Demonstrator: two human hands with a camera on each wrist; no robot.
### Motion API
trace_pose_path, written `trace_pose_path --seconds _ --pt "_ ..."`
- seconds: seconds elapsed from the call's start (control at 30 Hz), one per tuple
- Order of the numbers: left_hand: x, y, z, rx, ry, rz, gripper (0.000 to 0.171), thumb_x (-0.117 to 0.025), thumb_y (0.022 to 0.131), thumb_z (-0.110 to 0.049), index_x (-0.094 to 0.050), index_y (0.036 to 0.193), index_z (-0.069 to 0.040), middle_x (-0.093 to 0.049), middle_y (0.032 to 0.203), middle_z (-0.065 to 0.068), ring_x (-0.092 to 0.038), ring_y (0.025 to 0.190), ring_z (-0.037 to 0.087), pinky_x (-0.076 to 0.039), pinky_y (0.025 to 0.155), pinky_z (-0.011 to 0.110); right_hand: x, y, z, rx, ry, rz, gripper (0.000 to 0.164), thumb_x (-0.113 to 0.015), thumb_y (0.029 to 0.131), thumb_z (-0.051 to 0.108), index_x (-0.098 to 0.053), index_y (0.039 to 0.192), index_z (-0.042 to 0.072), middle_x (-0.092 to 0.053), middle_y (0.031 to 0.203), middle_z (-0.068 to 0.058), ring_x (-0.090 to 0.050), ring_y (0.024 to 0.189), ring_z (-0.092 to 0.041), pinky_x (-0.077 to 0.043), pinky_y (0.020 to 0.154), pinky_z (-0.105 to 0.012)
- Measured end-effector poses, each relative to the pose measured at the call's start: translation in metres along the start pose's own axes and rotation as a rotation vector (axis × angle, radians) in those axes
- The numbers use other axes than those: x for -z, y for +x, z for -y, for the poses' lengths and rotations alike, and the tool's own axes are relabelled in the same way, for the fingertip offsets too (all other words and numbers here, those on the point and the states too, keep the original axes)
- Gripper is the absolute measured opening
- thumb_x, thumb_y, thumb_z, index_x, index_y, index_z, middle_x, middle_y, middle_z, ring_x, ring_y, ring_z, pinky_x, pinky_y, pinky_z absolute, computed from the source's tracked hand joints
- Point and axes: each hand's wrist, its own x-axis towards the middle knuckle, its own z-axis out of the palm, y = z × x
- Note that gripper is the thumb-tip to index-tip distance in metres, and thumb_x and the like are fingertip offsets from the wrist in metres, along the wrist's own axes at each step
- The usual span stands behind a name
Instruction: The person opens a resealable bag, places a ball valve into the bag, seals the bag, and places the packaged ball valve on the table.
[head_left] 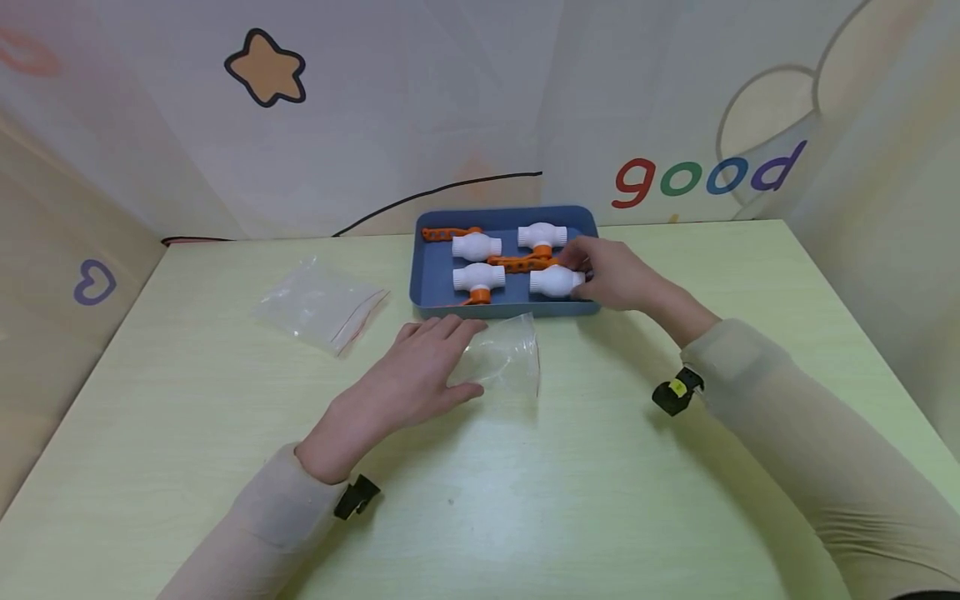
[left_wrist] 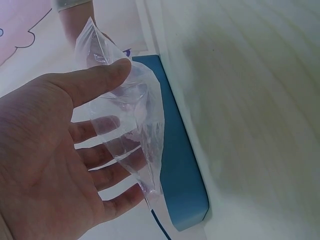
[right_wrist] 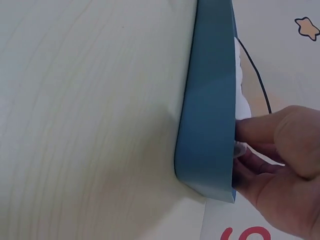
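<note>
In the head view my left hand [head_left: 423,371] holds a clear zip bag [head_left: 506,354] in front of the tray. The left wrist view shows the thumb on the near side of the bag [left_wrist: 127,112] and the fingers behind it. My right hand [head_left: 618,273] reaches over the right end of the blue tray [head_left: 504,311] and grips the end of a white ball valve [head_left: 553,282]. Other white ball valves with orange handles lie in the tray, among them one valve [head_left: 542,235] behind the hand. The tray wall hides much of the grip in the right wrist view.
A second clear zip bag [head_left: 322,304] lies flat on the table to the left of the tray. The tray stands near the table's back edge, close to a printed curtain [head_left: 450,100]. Each sleeve carries a small black wrist camera [head_left: 675,392].
</note>
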Motion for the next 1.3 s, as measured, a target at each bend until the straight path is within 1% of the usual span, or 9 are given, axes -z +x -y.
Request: trace_pose_path --seconds 0.2,0.43,0.53,0.7,0.87,1.0,1.17,1.3 --pt "-0.001 0.000 0.001 0.009 -0.002 0.008 0.071 -0.081 0.090 -0.035 -0.050 0.148 -0.007 -0.058 0.135 0.009 -0.054 0.123 0.028 -0.039 0.105 0.054 0.004 -0.004 -0.001 -0.021 0.078 -0.045 0.036 -0.077 0.090 0.005 -0.061 0.122 -0.002 -0.062 0.122 -0.021 -0.056 0.111 -0.036 -0.048 0.101 -0.049" --pt "-0.001 0.000 0.000 0.005 -0.003 0.010 0.071 -0.081 0.090 -0.034 -0.050 0.148 -0.008 -0.058 0.136 0.009 -0.054 0.124 0.028 -0.040 0.106 0.054 0.006 -0.010 -0.004 -0.019 0.162 -0.158 0.036 -0.079 0.092 0.013 -0.067 0.124 0.001 -0.064 0.123 -0.018 -0.058 0.109 -0.034 -0.051 0.096 -0.049" --pt "-0.001 0.001 0.001 0.005 -0.003 0.011 0.071 -0.081 0.090 -0.035 -0.050 0.148 -0.008 -0.058 0.137 0.009 -0.053 0.125 0.029 -0.040 0.106 0.054 0.006 -0.011 -0.004 -0.009 0.182 -0.188 0.035 -0.078 0.093 0.014 -0.068 0.125 0.002 -0.065 0.123 -0.017 -0.058 0.110 -0.033 -0.051 0.096 -0.048" --pt "-0.001 0.001 0.001 0.006 -0.003 0.015 0.071 -0.081 0.090 -0.035 -0.049 0.148 -0.008 -0.058 0.136 0.009 -0.053 0.124 0.029 -0.040 0.106 0.054 0.006 -0.013 -0.003 -0.017 0.218 -0.213 0.036 -0.077 0.095 0.017 -0.069 0.127 0.003 -0.066 0.124 -0.017 -0.060 0.110 -0.032 -0.052 0.094 -0.043" --pt "-0.001 0.002 0.000 0.001 -0.001 0.011 0.071 -0.081 0.090 -0.035 -0.049 0.148 -0.008 -0.058 0.136 0.010 -0.054 0.124 0.029 -0.040 0.105 0.054 0.006 -0.014 -0.002 -0.050 0.246 -0.234 0.037 -0.077 0.095 0.021 -0.071 0.128 0.005 -0.066 0.124 -0.016 -0.062 0.110 -0.032 -0.055 0.093 -0.039" --pt "-0.001 0.001 0.000 -0.004 0.001 0.004 0.071 -0.081 0.090 -0.035 -0.049 0.148 -0.007 -0.058 0.136 0.010 -0.054 0.124 0.029 -0.040 0.104 0.054 0.005 -0.015 -0.001 -0.084 0.252 -0.244 0.038 -0.077 0.096 0.022 -0.070 0.128 0.004 -0.066 0.124 -0.016 -0.062 0.110 -0.032 -0.055 0.093 -0.039" --pt "-0.001 0.002 0.000 0.006 0.000 0.006 0.070 -0.081 0.090 -0.034 -0.050 0.148 -0.008 -0.058 0.137 0.009 -0.054 0.125 0.029 -0.040 0.104 0.054 0.006 -0.019 0.003 -0.127 0.273 -0.236 0.036 -0.074 0.097 0.019 -0.068 0.128 0.002 -0.065 0.125 -0.017 -0.062 0.111 -0.032 -0.054 0.096 -0.043" --pt "-0.001 0.002 0.000 0.014 -0.001 0.011 0.070 -0.081 0.090 -0.035 -0.050 0.148 -0.008 -0.057 0.138 0.009 -0.053 0.127 0.029 -0.040 0.105 0.054 0.007 -0.024 0.004 -0.151 0.294 -0.238 0.037 -0.074 0.097 0.020 -0.068 0.129 0.003 -0.065 0.125 -0.017 -0.062 0.112 -0.032 -0.053 0.095 -0.041"
